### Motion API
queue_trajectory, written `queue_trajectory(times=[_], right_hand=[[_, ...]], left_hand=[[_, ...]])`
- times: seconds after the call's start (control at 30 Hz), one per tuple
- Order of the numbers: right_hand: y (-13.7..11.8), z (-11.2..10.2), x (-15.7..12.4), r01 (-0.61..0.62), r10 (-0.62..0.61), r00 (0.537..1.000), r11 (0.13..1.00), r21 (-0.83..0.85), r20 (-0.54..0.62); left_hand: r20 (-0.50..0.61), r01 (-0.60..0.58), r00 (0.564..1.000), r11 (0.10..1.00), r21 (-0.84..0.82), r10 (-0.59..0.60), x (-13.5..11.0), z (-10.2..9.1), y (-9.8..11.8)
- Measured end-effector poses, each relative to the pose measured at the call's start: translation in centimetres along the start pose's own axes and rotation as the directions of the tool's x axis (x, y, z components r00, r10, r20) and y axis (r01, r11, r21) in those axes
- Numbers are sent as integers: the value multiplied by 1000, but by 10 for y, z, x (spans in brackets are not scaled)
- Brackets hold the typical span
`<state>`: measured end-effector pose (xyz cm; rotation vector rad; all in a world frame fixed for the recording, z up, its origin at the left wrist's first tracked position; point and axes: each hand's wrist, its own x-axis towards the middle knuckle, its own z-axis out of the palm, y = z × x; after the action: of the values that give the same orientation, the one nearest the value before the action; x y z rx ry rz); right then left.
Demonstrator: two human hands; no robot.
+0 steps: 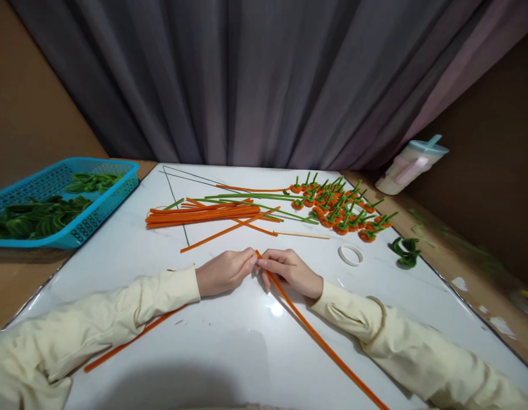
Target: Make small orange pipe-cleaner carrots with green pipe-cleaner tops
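An orange pipe cleaner (pixel 315 335) runs from between my hands down to the lower right edge. My right hand (pixel 292 270) pinches it near its upper end between thumb and fingers. Fingertips of my left hand (pixel 227 272) are closed at that same end, touching my right fingertips, and partly hide it. Another orange length (pixel 131 341) shows beneath my left sleeve; whether it reaches the left fingers is hidden. Just beyond my hands lies a bundle of orange pipe cleaners (pixel 199 216), with a thin wooden stick (pixel 304 234) to its right.
Small orange pumpkin-like pieces with green stems (pixel 341 226) cluster at the back right. A white tape ring (pixel 350 248) and dark green curls (pixel 405 252) lie nearer. A blue basket (pixel 82 229) holds green pieces at left. A lidded cup (pixel 411 165) stands at far right.
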<state>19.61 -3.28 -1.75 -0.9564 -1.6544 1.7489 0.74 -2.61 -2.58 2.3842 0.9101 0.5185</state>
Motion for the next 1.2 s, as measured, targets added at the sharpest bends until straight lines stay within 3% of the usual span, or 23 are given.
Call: queue_trajectory(times=[0.13, 0.33, 0.6, 0.97, 1.2], right_hand=[[1, 1, -1, 48, -48, 999, 994, -98, 8], [1, 1, -1, 39, -38, 999, 995, -88, 16], [0, 0, 0, 21, -19, 999, 998, -62, 35], [3, -1, -1, 80, -71, 996, 984, -162, 58], [2, 0, -3, 134, -126, 991, 957, -257, 50]], left_hand=[[-4, 1, 1000, 999, 50, 0, 0, 3, -2], [-23, 12, 1000, 994, 108, -10, -1, 5, -3], [-15, -8, 1000, 1000, 12, 9, -1, -1, 2], [-23, -46, 998, 977, 207, 52, 1, 2, 2], [-31, -93, 994, 965, 245, 104, 0, 5, -2]])
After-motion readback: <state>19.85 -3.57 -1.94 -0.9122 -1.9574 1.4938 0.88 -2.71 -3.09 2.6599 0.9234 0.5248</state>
